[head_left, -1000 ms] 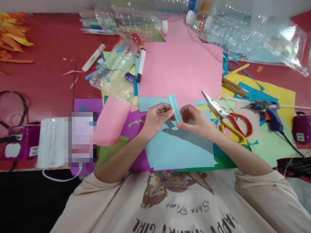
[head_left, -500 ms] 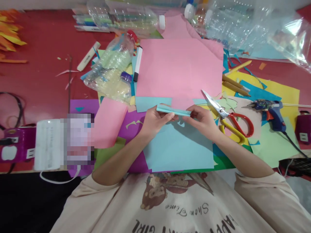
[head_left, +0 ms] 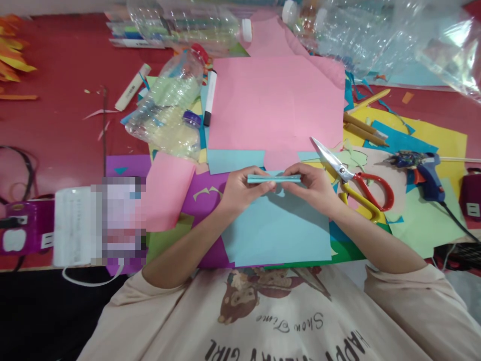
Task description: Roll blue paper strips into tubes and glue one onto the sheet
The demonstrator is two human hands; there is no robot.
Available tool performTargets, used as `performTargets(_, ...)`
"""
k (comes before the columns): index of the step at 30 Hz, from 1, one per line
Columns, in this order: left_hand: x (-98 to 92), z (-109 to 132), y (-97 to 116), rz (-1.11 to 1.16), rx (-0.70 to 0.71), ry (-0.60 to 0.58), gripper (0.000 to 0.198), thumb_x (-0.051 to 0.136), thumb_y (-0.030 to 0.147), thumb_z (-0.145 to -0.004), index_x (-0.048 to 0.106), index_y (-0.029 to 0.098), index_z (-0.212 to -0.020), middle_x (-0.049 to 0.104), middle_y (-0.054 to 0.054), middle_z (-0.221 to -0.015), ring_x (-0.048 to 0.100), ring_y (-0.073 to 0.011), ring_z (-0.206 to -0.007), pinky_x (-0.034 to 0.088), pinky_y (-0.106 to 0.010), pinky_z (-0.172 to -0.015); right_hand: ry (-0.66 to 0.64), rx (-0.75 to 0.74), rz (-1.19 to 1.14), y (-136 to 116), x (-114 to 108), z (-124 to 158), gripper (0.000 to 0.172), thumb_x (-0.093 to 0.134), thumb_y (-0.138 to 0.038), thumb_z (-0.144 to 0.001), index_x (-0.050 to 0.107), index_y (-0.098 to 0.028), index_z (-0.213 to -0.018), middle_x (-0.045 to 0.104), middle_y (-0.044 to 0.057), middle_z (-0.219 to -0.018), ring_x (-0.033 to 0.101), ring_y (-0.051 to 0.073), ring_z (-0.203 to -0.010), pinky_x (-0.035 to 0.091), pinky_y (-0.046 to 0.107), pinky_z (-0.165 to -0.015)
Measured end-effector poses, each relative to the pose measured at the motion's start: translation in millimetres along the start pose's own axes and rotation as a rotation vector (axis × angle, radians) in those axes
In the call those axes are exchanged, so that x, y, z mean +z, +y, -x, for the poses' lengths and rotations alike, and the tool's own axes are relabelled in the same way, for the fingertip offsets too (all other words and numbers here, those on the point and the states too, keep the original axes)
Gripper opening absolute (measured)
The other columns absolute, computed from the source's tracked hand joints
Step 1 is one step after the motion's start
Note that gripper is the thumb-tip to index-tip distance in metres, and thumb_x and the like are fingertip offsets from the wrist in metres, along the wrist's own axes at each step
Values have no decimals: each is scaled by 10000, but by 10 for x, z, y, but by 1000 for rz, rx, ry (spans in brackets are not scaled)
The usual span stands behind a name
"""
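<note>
Between both hands I hold a narrow folded strip of light-blue paper (head_left: 273,178), level and seen nearly edge-on. My left hand (head_left: 242,189) pinches its left half, thumb on the near side and fingers behind. My right hand (head_left: 308,186) pinches the right half in the same way, and the two thumbs almost meet at the middle. Under the hands lies a light-blue sheet (head_left: 278,230). Close to my right hand rest open scissors (head_left: 347,175) with one red and one yellow handle.
A large pink sheet (head_left: 276,103) lies ahead, with a marker (head_left: 210,98) along its left edge. Plastic bottles (head_left: 165,108) stand left and behind. At right is a blue glue gun (head_left: 428,175) with a cord. A phone (head_left: 122,215) and white box (head_left: 77,225) sit at left.
The folded strip has turned from slightly slanted to level and shifted a little right. My right fingers have moved inward along it, so both hands now grip near its middle.
</note>
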State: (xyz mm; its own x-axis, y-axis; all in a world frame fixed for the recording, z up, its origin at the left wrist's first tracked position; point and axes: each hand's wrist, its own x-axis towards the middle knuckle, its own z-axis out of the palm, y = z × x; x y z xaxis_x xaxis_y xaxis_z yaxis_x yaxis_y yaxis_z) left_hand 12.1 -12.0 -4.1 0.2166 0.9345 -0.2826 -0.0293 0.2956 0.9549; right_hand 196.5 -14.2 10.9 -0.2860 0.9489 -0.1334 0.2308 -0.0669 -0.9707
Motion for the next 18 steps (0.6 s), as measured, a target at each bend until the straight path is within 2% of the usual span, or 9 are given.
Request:
performTargets(9, -21, 7, 8, -27, 56, -28, 284, 805, 424, -626, 673, 174, -659, 670, -3, -604, 654, -132, -574, 546, -228, -552, 12, 1, 65, -31, -9, 5, 157, 625, -331, -765, 614, -175, -756, 645, 15, -719, 518, 113, -607, 400, 250, -558)
performTargets(18, -29, -12, 6, -130, 80, -7, 394, 805, 507, -584, 694, 162, -739, 696, -26, -725, 667, -161, -673, 570, -259, -611, 36, -88, 104, -13, -16, 19, 128, 610, -286, -791, 624, -166, -748, 650, 21, -703, 537, 115, -621, 408, 244, -565)
